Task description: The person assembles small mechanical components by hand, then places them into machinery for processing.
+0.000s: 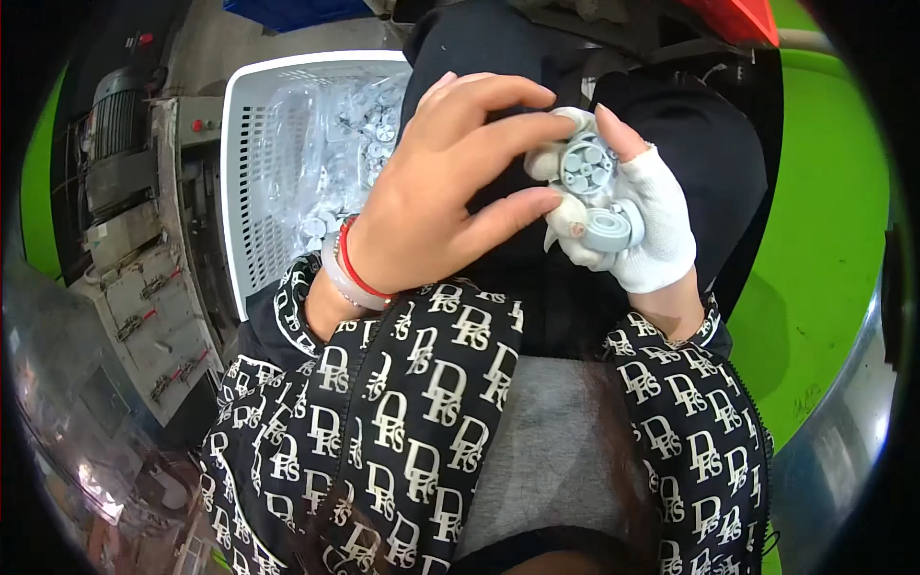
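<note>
My right hand (661, 220), in a white glove that leaves the thumb bare, is closed round small grey round plastic parts. One is a round part with a ring of short round posts inside its rim (587, 165). Below it, against the palm, sits a ring-shaped grey part (609, 227). My bare left hand (460, 172) reaches across from the left with its thumb and fingers apart. Its fingertips come up to the gloved fingertips beside the posted part; whether they touch the part itself I cannot tell.
A white perforated plastic basket (232, 182) stands at my left, with clear plastic bags and many small grey parts inside. Farther left are a motor (117, 129) and a metal cabinet (144, 326). A red container (743, 19) is at the far right, above a green surface (815, 211).
</note>
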Motion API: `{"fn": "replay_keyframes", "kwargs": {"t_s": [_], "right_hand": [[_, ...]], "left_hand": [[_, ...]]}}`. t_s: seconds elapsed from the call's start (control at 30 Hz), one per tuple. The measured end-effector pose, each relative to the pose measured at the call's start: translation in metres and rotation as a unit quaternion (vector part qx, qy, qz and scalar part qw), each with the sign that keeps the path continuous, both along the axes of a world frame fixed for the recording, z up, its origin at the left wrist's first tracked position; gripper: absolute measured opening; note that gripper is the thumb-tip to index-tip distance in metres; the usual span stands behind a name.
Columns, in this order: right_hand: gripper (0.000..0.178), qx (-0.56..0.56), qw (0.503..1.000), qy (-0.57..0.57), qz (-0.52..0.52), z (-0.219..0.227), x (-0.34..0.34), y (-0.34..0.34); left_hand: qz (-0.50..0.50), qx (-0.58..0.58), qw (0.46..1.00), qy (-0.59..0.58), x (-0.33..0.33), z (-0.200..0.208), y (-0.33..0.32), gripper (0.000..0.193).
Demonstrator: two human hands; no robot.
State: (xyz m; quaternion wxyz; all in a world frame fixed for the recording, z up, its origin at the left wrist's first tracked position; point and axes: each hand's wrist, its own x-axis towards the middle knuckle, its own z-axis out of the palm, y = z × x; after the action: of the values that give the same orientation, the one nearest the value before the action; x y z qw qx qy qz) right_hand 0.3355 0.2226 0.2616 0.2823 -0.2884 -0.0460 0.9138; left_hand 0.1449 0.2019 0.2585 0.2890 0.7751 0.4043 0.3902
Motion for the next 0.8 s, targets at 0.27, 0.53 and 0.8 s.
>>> {"fn": "replay_keyframes", "kwargs": {"t_s": [0.27,0.53,0.8], "right_hand": [[0.047,0.040,0.990,-0.128,0.038,-0.007,0.003,-0.005],[0.045,0.020,0.994,-0.105,-0.010,-0.009,0.000,-0.004],[0.062,0.083,0.988,0.130,-0.016,-0.014,0.006,-0.003]], "left_hand": [[-0.060,0.001,0.998,0.017,0.008,-0.011,0.010,0.042],[0.022,0.005,0.993,-0.114,0.005,-0.017,0.000,0.038],[0.310,-0.208,0.912,0.171,-0.112,-0.146,-0.024,0.032]]}}
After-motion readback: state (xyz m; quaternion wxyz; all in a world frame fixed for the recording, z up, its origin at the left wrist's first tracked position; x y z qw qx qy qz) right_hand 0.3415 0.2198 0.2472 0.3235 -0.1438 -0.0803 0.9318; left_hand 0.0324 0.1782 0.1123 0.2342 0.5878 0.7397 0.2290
